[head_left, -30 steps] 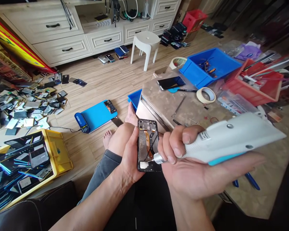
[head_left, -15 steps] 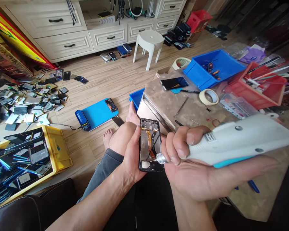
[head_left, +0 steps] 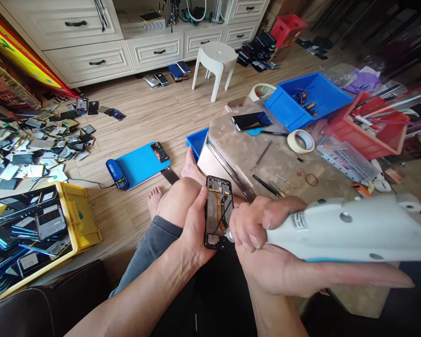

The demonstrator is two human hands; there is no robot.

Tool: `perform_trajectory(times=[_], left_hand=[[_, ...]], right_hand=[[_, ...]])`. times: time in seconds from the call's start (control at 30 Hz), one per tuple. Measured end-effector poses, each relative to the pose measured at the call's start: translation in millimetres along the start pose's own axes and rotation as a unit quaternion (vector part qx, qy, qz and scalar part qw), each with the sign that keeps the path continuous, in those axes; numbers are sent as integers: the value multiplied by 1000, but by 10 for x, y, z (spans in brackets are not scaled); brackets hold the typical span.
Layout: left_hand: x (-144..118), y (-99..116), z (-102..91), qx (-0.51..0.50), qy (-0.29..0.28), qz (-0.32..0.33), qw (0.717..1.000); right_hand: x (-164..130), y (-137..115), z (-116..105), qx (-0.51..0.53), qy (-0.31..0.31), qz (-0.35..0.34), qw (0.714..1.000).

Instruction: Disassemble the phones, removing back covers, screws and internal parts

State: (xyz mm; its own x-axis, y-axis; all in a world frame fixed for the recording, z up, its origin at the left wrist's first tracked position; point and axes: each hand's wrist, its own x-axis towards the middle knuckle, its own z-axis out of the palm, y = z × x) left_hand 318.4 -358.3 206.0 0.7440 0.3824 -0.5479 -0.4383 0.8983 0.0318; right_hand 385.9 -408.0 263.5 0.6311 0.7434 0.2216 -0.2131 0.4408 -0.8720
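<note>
The left hand (head_left: 192, 229) clamps an opened smartphone (head_left: 219, 211) by its long edges, upright over the person's knee, just off the near-left corner of the tabletop (head_left: 245, 150). With its back cover off, orange flex cable and boards bare, it is likely light, stiff at the rim and fragile inside, so the frame edges are the safe hold. The right hand (head_left: 266, 243) has its fingers closed round a white electric screwdriver (head_left: 340, 229), the metal tip touching the phone's lower part. The driver looks rigid plastic, easy to grip near the nose. Its small label is too blurred to read.
</note>
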Motion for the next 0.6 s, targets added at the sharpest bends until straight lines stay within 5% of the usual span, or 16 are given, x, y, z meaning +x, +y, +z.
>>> perform_trajectory(times=[0.33, 0.6], left_hand=[[-12, 22, -20, -13, -43, -27, 999], [-6, 21, 0, 7, -12, -13, 1000]], right_hand=[[26, -95, 8, -4, -2, 13, 1000], [13, -115, 80, 36, -7, 32, 999]])
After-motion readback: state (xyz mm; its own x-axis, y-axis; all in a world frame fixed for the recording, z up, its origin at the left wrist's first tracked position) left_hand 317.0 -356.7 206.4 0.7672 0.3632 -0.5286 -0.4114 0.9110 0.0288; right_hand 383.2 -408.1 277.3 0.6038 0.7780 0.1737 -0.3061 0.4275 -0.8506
